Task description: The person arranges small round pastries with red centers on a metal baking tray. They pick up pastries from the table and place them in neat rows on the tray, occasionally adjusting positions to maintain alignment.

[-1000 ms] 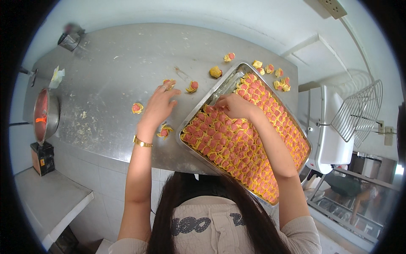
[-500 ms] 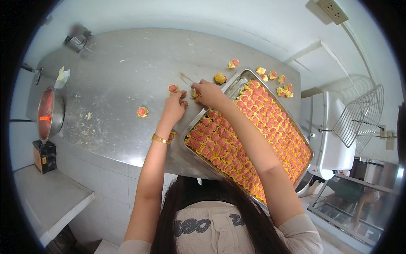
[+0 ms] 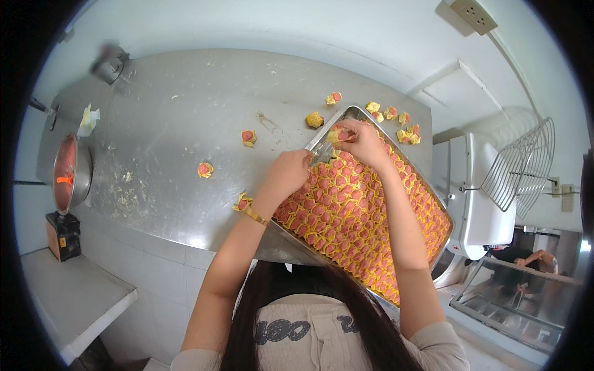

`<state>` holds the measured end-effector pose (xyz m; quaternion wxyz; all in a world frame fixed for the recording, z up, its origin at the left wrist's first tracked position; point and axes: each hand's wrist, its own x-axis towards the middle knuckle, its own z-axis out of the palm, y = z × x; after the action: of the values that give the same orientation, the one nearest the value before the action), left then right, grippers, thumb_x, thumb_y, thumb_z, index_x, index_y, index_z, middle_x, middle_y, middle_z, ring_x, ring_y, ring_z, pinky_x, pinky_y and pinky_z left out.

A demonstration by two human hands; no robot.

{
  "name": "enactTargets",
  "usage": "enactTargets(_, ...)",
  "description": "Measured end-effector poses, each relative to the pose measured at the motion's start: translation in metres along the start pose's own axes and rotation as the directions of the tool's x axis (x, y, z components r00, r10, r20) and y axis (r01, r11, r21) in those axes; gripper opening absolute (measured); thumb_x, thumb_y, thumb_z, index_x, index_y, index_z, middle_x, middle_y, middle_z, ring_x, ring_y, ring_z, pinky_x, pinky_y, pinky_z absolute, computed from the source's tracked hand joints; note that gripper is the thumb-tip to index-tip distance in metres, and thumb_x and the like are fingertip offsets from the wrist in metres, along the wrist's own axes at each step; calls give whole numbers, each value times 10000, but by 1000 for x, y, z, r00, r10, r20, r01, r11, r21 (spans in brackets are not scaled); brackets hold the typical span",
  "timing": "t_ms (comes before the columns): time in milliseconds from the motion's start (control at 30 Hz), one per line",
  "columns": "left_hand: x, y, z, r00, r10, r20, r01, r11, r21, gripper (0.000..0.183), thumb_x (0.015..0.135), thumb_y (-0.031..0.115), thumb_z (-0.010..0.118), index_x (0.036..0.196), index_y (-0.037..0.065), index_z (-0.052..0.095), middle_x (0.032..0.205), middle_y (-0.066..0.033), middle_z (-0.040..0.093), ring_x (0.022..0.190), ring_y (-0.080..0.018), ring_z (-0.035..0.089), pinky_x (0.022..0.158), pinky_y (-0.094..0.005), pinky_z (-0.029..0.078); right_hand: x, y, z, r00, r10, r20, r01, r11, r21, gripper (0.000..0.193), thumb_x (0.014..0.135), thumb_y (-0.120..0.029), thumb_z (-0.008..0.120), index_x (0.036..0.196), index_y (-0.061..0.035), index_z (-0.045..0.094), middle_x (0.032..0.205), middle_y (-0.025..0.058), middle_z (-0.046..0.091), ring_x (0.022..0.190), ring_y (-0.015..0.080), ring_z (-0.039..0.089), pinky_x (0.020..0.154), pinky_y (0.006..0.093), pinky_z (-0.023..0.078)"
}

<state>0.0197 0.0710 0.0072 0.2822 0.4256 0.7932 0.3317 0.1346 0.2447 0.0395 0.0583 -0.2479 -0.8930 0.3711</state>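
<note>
Right hand [image 3: 366,146] had moved off the tabletop and over the tray's upper end since half a second earlier; left hand [image 3: 289,172] had shifted right as well, onto the tray's left edge. Dumpling that was under the right fingers had gone from its table spot.

Right hand pinched a yellow-wrapped dumpling [image 3: 338,135], pink filling showing, above the upper left part of the metal tray [image 3: 322,144]. Left hand had fingers curled at the left rim; couldn't tell if it gripped anything. Gold wristband [image 3: 255,216] on the left wrist.

Packed dumplings [image 3: 349,213] filled most of the tray in tight rows, pink tops up; bare strip ran along the upper left side. Tray lay at a slant on the steel table [image 3: 167,123].

Loose on the table: one dumpling [image 3: 249,138] left of the tray, another [image 3: 205,170] farther left, a third [image 3: 242,201] just beside the left wrist. More sat beyond the tray's top corner.

Far left: metal bowl [image 3: 85,176] with red contents and an orange item, black box [image 3: 64,236] below. White machine [image 3: 473,191] stood right of the tray.
</note>
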Motion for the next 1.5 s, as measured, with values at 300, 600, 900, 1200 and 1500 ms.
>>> enactTargets(300, 29, 10, 22, 948, -99, 302, -24, 925, 380, 205, 799, 93, 525, 879, -14, 681, 891, -237, 676, 880, -389, 663, 781, -469, 532, 6, 45, 48, 990, -85, 108, 97, 990, -106, 376, 711, 15, 686, 1083, -38, 657, 946, 128, 626, 833, 249, 659, 736, 341, 540)
enactTargets(600, 44, -16, 33, 905, -91, 415, -47, 949, 311, 331, 786, 84, 489, 1053, 26, 676, 977, -265, 656, 942, -408, 635, 840, -460, 505, 9, 45, 63, 983, -145, 115, 165, 968, -189, 202, 698, -4, 669, 899, -10, 657, 828, 177, 647, 830, 368, 628, 727, 408, 507)
enactTargets(900, 33, 2, 10, 861, -97, 500, 34, 990, 134, 333, 873, 137, 434, 1089, -10, 639, 900, -228, 688, 770, -307, 699, 780, -419, 532, 11, 46, 62, 981, -93, 171, 86, 995, 51, 210, 717, 5, 656, 926, -5, 681, 861, 155, 698, 827, 303, 678, 723, 376, 527)
enactTargets(1200, 13, -2, -39, 959, 12, 282, 26, 991, -130, 353, 932, 110, 474, 1259, 4, 555, 1123, -131, 671, 711, -166, 682, 652, -299, 521, 13, 46, 53, 927, -77, 368, 31, 991, 128, 308, 762, 8, 634, 1066, -25, 674, 947, 131, 714, 893, 220, 694, 763, 333, 540)
enactTargets(1500, -22, -47, -72, 972, -90, 216, 111, 990, -90, 360, 947, 113, 466, 1282, 18, 557, 1173, -95, 654, 808, -140, 671, 644, -254, 488, 16, 55, 58, 929, 3, 370, -60, 988, 142, 365, 699, 6, 539, 1010, -57, 720, 882, 128, 715, 784, 240, 687, 648, 356, 553)
